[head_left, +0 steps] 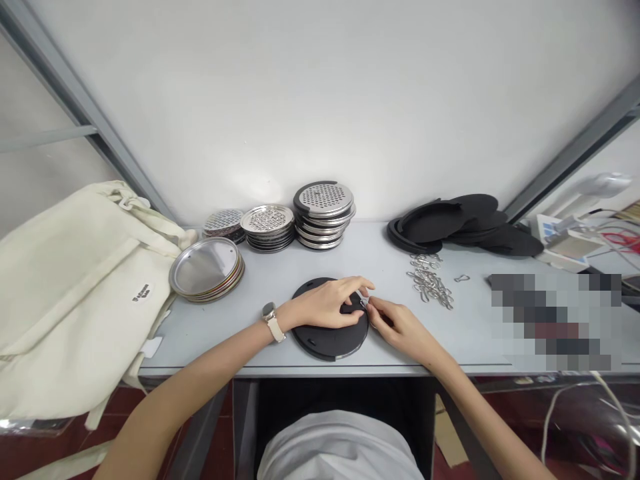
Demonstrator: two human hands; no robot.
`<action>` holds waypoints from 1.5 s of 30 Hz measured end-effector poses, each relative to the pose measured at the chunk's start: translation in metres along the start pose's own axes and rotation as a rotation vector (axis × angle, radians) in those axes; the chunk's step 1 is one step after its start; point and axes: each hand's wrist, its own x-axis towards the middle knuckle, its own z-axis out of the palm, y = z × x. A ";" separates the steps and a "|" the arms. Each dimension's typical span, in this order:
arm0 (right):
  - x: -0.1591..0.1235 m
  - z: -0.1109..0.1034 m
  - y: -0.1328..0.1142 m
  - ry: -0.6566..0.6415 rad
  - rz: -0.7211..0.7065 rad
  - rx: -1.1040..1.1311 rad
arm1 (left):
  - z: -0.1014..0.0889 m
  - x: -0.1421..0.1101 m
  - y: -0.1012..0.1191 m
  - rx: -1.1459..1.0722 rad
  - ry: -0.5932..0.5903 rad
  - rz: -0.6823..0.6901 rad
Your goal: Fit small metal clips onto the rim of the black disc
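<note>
Work on black disc seems unfinished: right hand pinches small metal piece near its edge; left hand lies over disc, grip unclear. Metal clips lie loose.

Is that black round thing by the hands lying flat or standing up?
Lying flat: the round black disc shows its broad face upward on the pale grey table, left hand over it.

The clips are shiny metal, the perforated discs silvery metal. The black disc and black covers look matt. The bag is cream cloth; the counter looks smooth, pale grey.
</note>
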 end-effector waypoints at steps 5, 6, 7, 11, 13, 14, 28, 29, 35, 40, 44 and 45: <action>0.000 0.000 0.001 -0.002 0.018 0.022 | 0.000 0.000 0.000 0.009 -0.016 0.003; 0.000 0.000 0.001 0.000 0.019 0.024 | 0.000 0.001 0.000 0.008 -0.017 0.003; 0.000 0.000 0.001 0.000 0.019 0.027 | 0.000 0.001 0.001 0.009 -0.019 0.002; -0.001 0.000 0.001 0.003 0.017 0.047 | 0.001 0.001 0.000 0.018 -0.019 -0.009; -0.002 0.000 0.001 0.009 0.018 0.053 | 0.001 0.001 0.000 0.013 -0.015 -0.010; -0.002 0.001 0.001 0.012 0.019 0.052 | 0.001 0.001 0.000 0.007 -0.015 -0.009; -0.004 0.002 -0.003 0.077 -0.028 -0.050 | 0.000 0.003 0.001 -0.022 -0.001 -0.014; -0.004 0.003 -0.003 0.095 -0.042 -0.075 | 0.000 0.003 0.001 -0.025 -0.002 -0.017; -0.004 0.004 -0.003 0.091 -0.031 -0.089 | 0.001 0.003 0.000 -0.025 -0.003 -0.009; -0.005 0.004 -0.005 0.109 -0.046 -0.104 | 0.001 0.002 0.000 -0.042 -0.004 -0.012; -0.005 0.004 -0.005 0.134 -0.061 -0.118 | 0.000 0.002 0.001 -0.041 -0.008 -0.022; -0.005 0.005 -0.005 0.139 -0.064 -0.121 | 0.000 0.002 0.001 -0.038 -0.009 -0.024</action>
